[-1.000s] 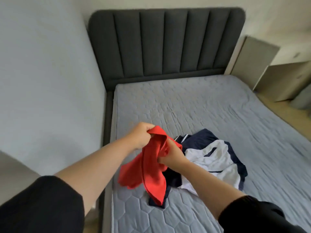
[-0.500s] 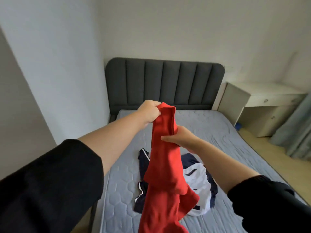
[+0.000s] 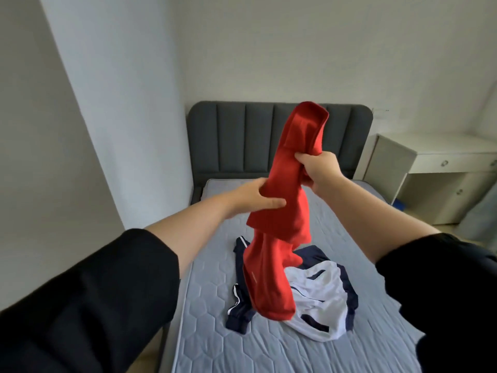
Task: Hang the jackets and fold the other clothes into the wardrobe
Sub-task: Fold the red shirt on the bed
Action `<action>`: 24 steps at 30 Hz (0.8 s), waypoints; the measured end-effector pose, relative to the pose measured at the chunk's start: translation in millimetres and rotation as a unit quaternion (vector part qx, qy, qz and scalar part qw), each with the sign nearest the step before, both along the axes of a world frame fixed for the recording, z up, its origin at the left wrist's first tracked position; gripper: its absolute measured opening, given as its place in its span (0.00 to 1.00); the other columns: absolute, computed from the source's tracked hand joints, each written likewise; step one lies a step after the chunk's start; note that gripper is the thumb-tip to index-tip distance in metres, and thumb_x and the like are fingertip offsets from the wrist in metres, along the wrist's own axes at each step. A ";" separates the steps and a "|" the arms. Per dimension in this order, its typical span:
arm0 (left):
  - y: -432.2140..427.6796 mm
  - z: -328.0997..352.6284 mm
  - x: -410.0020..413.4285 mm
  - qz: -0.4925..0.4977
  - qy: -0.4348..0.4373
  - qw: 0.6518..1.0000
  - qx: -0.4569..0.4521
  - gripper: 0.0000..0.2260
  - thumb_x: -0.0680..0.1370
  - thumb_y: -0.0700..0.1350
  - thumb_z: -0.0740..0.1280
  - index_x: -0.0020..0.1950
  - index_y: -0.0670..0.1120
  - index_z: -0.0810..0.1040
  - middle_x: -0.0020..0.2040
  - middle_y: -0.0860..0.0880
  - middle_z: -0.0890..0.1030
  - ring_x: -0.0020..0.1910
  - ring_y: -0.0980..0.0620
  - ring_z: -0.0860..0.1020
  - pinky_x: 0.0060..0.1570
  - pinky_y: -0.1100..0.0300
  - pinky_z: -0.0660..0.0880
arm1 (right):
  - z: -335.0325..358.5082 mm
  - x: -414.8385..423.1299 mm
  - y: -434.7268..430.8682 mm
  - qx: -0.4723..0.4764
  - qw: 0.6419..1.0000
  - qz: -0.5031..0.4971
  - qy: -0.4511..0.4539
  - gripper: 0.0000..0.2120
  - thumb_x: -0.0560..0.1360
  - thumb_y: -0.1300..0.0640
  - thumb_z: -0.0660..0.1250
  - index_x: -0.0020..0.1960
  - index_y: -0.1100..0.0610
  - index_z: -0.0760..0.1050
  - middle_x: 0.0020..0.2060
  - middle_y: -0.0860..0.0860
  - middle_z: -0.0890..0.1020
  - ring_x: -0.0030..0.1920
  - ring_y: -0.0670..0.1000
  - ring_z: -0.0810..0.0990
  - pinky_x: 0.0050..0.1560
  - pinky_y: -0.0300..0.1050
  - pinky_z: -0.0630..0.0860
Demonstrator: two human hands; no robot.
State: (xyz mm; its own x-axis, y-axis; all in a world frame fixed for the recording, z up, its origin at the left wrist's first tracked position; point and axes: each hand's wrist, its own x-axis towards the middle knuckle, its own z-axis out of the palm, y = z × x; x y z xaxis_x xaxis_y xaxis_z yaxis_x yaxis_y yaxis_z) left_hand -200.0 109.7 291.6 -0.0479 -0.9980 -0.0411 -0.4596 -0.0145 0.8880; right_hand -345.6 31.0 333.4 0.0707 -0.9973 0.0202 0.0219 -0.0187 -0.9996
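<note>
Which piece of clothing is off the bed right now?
The red garment: the left hand and right hand hold it up, while the navy-and-white garment lies on the bed.

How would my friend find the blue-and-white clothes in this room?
Find the bed with the dark grey headboard. On its mattress lies a crumpled navy-and-white garment. Unlike the plain red garment held above it, it has white stripes on dark blue.
</note>
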 end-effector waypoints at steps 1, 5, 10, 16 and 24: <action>-0.3 -9.5 -5.6 0.011 -0.009 1.000 -0.011 0.19 0.73 0.52 0.73 0.62 0.54 0.72 0.57 0.54 0.80 0.56 0.55 0.78 0.55 0.61 0.73 | 1.4 2.1 0.3 0.005 1.000 -0.004 -0.016 0.11 0.75 0.63 0.68 0.35 0.57 0.71 0.21 0.49 0.70 0.26 0.48 0.71 0.33 0.45 0.76; -3.9 -19.1 -9.5 0.151 -0.176 0.965 -0.125 0.09 0.75 0.51 0.69 0.51 0.48 0.79 0.50 0.48 0.82 0.52 0.48 0.79 0.46 0.60 0.69 | -1.4 5.8 1.9 -0.005 1.000 0.007 -0.022 0.11 0.75 0.62 0.68 0.35 0.56 0.71 0.20 0.46 0.72 0.25 0.47 0.73 0.31 0.46 0.78; -4.3 -1.5 29.2 0.200 -0.333 0.913 -0.123 0.06 0.76 0.47 0.66 0.43 0.45 0.78 0.48 0.42 0.81 0.50 0.39 0.78 0.45 0.53 0.73 | -16.7 -6.1 -6.6 -0.060 0.987 -0.010 0.148 0.08 0.74 0.57 0.70 0.38 0.57 0.75 0.35 0.53 0.78 0.37 0.56 0.80 0.38 0.54 0.81; -4.2 4.8 66.3 0.360 -0.281 0.886 -0.078 0.11 0.81 0.43 0.57 0.53 0.39 0.76 0.56 0.38 0.78 0.54 0.39 0.76 0.49 0.51 0.70 | -35.2 -15.9 -17.6 -0.086 0.961 -0.053 0.259 0.13 0.78 0.55 0.65 0.38 0.61 0.75 0.35 0.57 0.78 0.38 0.59 0.78 0.39 0.49 0.76; 27.0 -0.8 117.5 0.370 -0.202 0.894 0.155 0.10 0.77 0.31 0.57 0.51 0.33 0.77 0.49 0.34 0.77 0.47 0.38 0.78 0.34 0.52 0.73 | -52.0 -32.3 -32.4 -0.036 0.948 -0.065 0.309 0.11 0.74 0.68 0.56 0.38 0.63 0.74 0.37 0.61 0.79 0.36 0.60 0.80 0.40 0.52 0.80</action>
State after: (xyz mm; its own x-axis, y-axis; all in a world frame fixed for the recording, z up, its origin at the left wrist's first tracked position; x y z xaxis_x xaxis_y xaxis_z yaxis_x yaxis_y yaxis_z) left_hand -82.5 136.7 290.9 0.7008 -0.6886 -0.1862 -0.5048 -0.6632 0.5526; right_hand -377.9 -1.4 281.4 -0.0322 -0.9960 0.0838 -0.5752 -0.0501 -0.8165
